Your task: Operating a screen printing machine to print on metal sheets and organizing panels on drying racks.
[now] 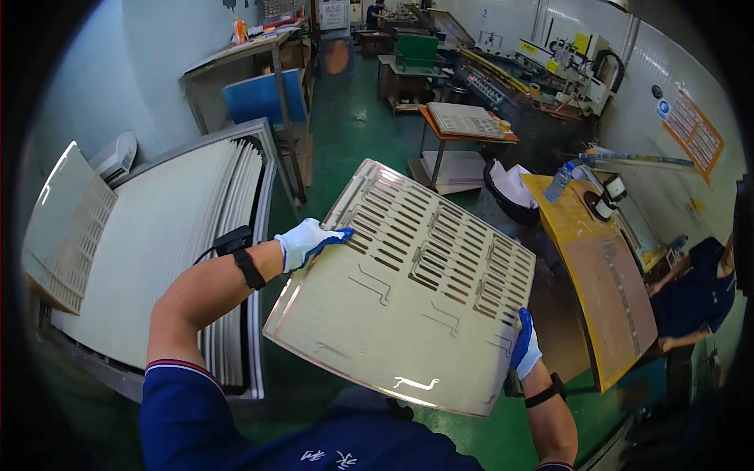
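Note:
A large pale panel [369, 326] with rows of dark slot-like tracks and thin shiny copper edges is held tilted in front of my body. It looks like a circuit board panel, perhaps more than one sheet thick. My left hand [310, 243], in a white glove with blue fingertips, is closed on its left edge, thumb side over the face. On the right edge my right hand [525, 348], gloved alike, grips near the lower corner. The fingers under the panel are hidden.
At left, a metal-framed rack [263, 173] holds several upright white sheets; a similar patterned panel [67, 228] leans beside it. Ahead stands a small table [441, 137] with stacked panels. A black bin [518, 210], a yellow-edged board [577, 271] with a bottle [559, 182], and a co-worker [695, 282] are right.

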`<state>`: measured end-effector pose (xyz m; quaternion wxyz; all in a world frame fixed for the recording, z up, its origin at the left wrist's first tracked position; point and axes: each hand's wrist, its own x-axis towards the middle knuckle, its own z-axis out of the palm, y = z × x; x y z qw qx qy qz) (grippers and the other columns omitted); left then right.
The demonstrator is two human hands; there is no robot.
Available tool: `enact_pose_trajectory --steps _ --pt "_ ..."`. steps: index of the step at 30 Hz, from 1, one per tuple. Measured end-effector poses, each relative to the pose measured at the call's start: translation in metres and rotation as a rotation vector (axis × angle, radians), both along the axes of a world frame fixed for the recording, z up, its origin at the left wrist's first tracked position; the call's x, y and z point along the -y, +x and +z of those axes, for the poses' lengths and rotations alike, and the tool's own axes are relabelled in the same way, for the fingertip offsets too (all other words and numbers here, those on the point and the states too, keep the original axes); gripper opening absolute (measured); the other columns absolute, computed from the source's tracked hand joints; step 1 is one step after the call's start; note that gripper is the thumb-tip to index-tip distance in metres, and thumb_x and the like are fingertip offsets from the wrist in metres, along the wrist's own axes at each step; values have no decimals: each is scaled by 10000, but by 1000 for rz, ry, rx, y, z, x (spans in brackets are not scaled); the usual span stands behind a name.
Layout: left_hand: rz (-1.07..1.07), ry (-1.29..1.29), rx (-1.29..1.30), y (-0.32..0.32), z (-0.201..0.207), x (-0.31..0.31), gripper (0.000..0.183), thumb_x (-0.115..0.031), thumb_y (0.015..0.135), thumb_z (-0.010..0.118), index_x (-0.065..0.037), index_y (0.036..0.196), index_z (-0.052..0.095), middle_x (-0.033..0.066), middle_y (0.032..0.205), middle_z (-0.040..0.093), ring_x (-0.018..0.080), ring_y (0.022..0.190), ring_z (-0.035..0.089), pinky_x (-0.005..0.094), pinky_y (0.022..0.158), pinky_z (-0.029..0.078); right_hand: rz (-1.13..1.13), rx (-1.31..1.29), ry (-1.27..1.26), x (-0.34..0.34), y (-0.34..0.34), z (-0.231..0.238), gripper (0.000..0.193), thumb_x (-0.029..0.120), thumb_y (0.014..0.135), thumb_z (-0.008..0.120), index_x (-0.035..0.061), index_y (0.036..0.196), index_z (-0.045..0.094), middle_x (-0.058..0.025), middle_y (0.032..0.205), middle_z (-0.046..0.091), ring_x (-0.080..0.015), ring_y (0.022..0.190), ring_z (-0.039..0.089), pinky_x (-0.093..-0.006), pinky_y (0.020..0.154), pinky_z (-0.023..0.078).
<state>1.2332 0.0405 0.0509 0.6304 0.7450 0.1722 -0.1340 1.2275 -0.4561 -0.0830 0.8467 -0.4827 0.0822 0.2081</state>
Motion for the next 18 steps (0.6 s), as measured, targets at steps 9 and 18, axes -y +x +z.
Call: enact_pose_trajectory --steps 9,18 --pt "140 -47 -45 199 -73 -68 422 -361 845 742 30 996 699 66 837 694 137 710 658 284 635 530 113 7 -4 -55 295 -17 557 441 966 475 57 1369 485 -106 1274 592 -240 1136 582 -370 998 456" --pt "393 -96 35 431 -109 -119 365 -327 881 709 16 1005 689 41 852 685 128 699 647 279 648 530 194 -46 -59 -127 627 -45 591 498 924 535 39 1297 553 -122 1195 626 -240 1044 605 -356 936 468"
